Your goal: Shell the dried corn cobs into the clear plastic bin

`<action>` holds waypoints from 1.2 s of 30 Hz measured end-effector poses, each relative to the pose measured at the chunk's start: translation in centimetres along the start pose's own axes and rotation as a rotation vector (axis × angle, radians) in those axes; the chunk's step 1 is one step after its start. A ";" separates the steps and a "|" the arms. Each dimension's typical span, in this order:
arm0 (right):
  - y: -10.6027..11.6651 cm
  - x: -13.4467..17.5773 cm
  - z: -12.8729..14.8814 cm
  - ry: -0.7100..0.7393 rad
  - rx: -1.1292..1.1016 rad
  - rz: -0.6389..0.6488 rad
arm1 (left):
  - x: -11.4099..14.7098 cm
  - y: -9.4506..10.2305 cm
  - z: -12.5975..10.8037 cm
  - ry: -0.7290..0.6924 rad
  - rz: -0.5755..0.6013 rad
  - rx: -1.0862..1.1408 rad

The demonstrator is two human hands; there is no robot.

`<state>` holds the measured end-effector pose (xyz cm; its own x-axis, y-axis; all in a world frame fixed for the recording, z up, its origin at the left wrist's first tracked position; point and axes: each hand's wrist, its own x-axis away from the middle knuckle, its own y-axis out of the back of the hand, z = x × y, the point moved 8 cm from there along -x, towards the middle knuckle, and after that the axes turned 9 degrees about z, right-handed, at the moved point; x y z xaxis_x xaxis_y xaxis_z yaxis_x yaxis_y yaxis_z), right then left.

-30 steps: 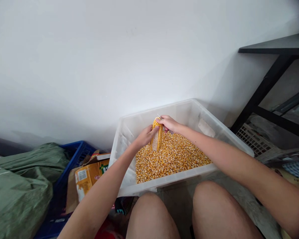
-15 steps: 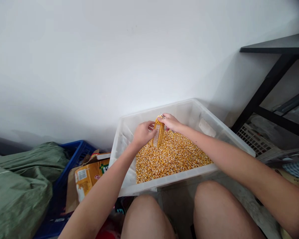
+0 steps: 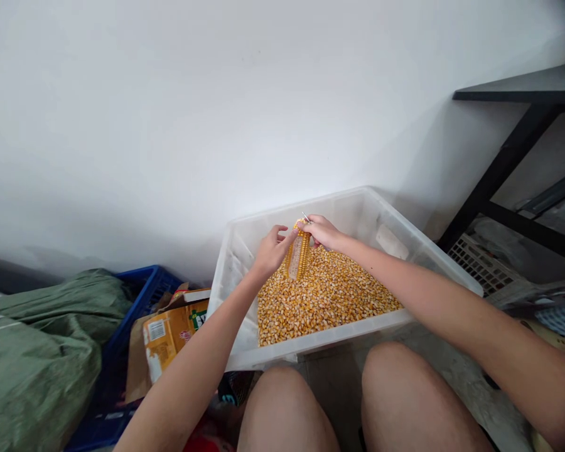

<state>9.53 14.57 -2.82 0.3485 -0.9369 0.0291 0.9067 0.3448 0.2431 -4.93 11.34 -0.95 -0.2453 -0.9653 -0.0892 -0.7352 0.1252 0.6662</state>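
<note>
A corn cob (image 3: 296, 257) stands tilted over the kernels, a bare pale strip running down its near face between rows of yellow kernels. Near its top end, my right hand (image 3: 321, 231) is closed on it, and a thin metal tool (image 3: 306, 217) sticks up from the same fingers; the rest of that tool is hidden. My left hand (image 3: 272, 250) is at the cob's left side, its fingers apart and its thumb stretched onto the cob's upper part. Loose corn kernels (image 3: 324, 298) lie heaped below both hands in a translucent plastic bin (image 3: 353, 328).
White wall (image 3: 245, 113) rises behind the bin. To the left are a torn cardboard box (image 3: 169, 333), a blue crate (image 3: 145, 282) and a green sack (image 3: 42, 339). A dark table frame (image 3: 503, 163) and a white basket (image 3: 480, 263) stand at right. My knees are close to the bin's front.
My left hand's fingers have spread and moved away from the cob's side, while its thumb has slid up towards the top end. My right hand keeps its hold almost unmoved.
</note>
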 end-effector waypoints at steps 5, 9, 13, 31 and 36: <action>-1.7 -0.1 -0.4 -0.018 -0.148 0.084 | -0.3 -2.6 -0.7 -0.142 0.191 0.204; -1.8 -0.1 -0.4 0.004 -0.238 0.150 | -0.2 -3.6 -1.1 -0.143 0.283 0.334; -1.4 -0.1 -0.3 0.004 -0.226 0.153 | -0.5 -3.4 -0.4 -0.068 0.297 0.423; -1.1 -0.6 -0.8 0.027 -0.139 0.128 | -0.4 -3.8 -0.5 -0.066 0.311 0.530; -1.2 -0.4 -0.5 0.024 -0.142 0.122 | -0.5 -3.5 -0.1 0.019 0.255 0.465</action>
<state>8.39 14.57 -3.61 0.4617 -0.8866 0.0267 0.8812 0.4619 0.1002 -2.17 11.35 -3.15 -0.4444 -0.8944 0.0495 -0.8574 0.4407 0.2656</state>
